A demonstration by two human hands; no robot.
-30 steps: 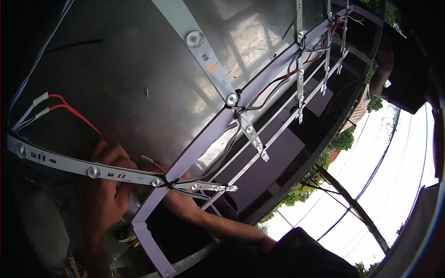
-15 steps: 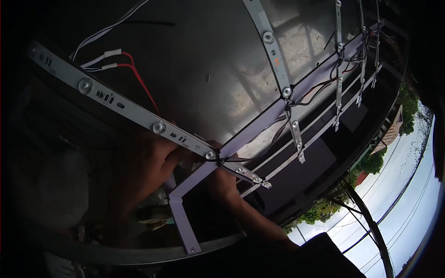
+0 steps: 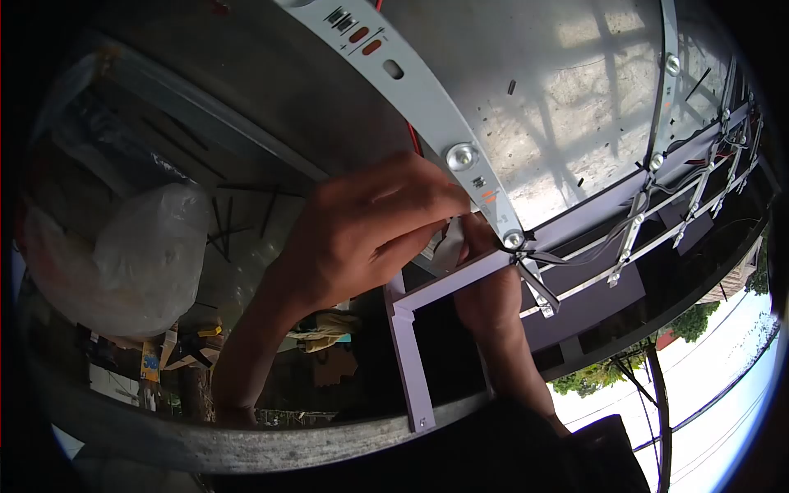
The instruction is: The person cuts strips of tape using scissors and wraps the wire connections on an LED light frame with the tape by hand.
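A white LED strip (image 3: 419, 99) with clear round lenses slants down to a pale lilac metal bar (image 3: 460, 279), where dark ties bind the crossing. My left hand (image 3: 362, 230) is closed, its thumb and fingers pinched together beside the strip's lower end. My right hand (image 3: 489, 300) reaches up behind the bar, its curled fingertips meeting the left ones. Between the fingertips shows a small pale flat piece (image 3: 448, 246), too hidden to name. A red wire (image 3: 412, 138) runs behind the strip toward the left hand.
More LED strips (image 3: 670, 66) cross the bar to the right, with loose wires. A grey metal sheet (image 3: 567, 140) lies behind, scattered with dark bits. A clear plastic bag (image 3: 152, 255) is at left. A curved metal rim (image 3: 271, 448) runs along the bottom.
The view has shifted, so the strip and bar sit further right and look closer. The picture is brighter and both hands show more plainly, still together at the strip's lower end.
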